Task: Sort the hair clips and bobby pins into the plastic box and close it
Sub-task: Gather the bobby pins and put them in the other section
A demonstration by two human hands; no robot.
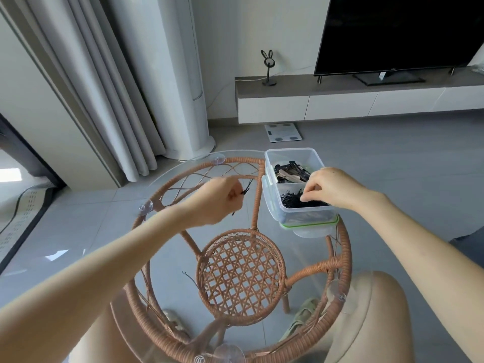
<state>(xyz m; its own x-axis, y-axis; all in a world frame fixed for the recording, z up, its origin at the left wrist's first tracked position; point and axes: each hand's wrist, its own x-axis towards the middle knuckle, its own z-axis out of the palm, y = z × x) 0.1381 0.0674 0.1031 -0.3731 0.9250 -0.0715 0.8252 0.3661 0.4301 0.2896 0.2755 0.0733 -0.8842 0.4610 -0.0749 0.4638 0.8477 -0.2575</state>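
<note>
A clear, rectangular plastic box (306, 214) sits at 1 o'clock on the round glass worktop (167, 258), on its green-rimmed lid (309, 224). Flat clips (290, 172) fill the far compartment and thin black pins (296, 201) the near one. The left hand (217, 200), at 11 o'clock, pinches a few pins (246, 189). The right hand's (330, 187) curled fingertips touch the boxed pins; whether they grip is unclear.

Black bobby pins (301, 203), clear plastic box (290, 155), green-rimmed lid (309, 225), tan lattice-woven table (241, 279)
</note>
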